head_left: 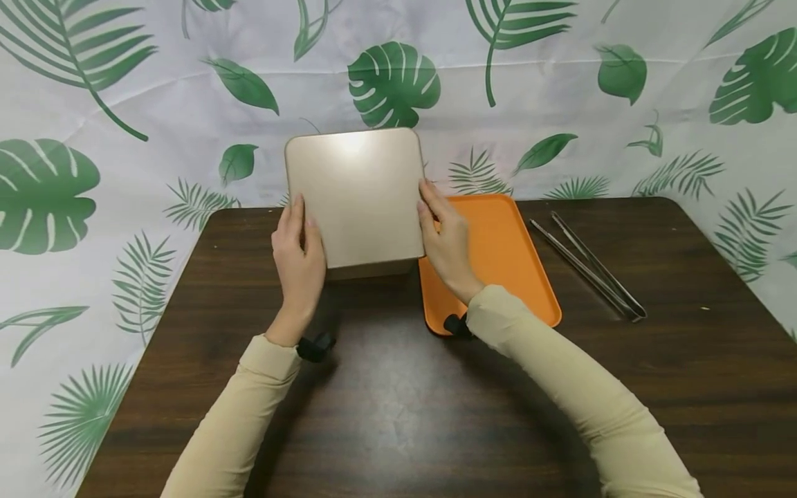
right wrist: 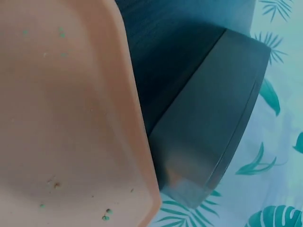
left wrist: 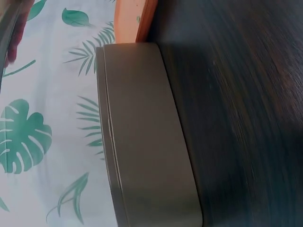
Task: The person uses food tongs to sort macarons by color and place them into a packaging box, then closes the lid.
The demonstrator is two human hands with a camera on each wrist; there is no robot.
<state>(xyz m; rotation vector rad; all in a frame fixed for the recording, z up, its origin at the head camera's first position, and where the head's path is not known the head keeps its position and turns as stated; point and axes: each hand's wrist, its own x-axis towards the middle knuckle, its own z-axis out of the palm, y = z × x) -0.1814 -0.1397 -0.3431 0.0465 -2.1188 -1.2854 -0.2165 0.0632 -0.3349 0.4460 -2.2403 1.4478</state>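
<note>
both hands (head_left: 300,256) (head_left: 445,242) grip tin lid (head_left: 356,197) | tray (head_left: 517,256) touching right | tongs (head_left: 588,266) apart

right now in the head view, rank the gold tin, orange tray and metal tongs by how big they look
1. Square gold metal tin: largest, though it is raised nearer the camera, which may flatter it.
2. Flat orange plastic tray: close behind, partly hidden by the tin and right hand.
3. Slim metal tongs: smallest.
</note>
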